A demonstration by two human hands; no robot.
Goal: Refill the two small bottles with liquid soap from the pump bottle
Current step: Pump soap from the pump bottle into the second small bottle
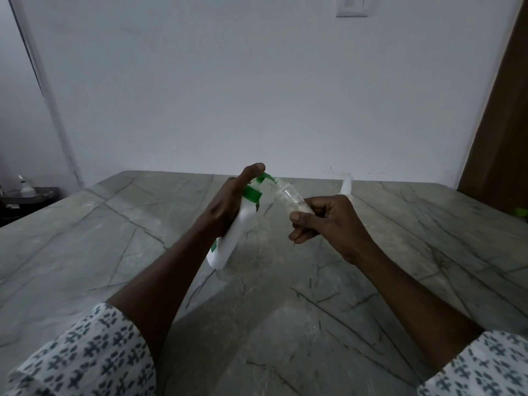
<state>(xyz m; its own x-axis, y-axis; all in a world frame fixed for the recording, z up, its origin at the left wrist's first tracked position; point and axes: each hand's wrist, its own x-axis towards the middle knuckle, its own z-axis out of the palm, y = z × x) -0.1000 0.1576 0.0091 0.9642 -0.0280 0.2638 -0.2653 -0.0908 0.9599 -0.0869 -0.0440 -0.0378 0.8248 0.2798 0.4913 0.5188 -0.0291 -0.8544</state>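
Head view: one pump bottle [237, 227], two small bottles, one standing behind [346, 185]. Left hand [228, 204] grips the tilted pump bottle, thumb on its pump; right hand [328, 221] grasps the clear small bottle [288, 198] at the nozzle.

One pump bottle [237, 224], two small bottles, one clear [288, 197] and one white [346, 185], two hands, one desk [85, 238].

At the centre of the frame, above the counter [371, 281], the left hand [228, 207] holds the pump bottle [240, 232] tilted, its base low and left, its spout up and right. Just right of it the right hand [328, 224] holds a small bottle [288, 197], whose mouth meets the spout. Behind the right hand, towards the wall [228, 81], a second small bottle [346, 185] stands on the counter.
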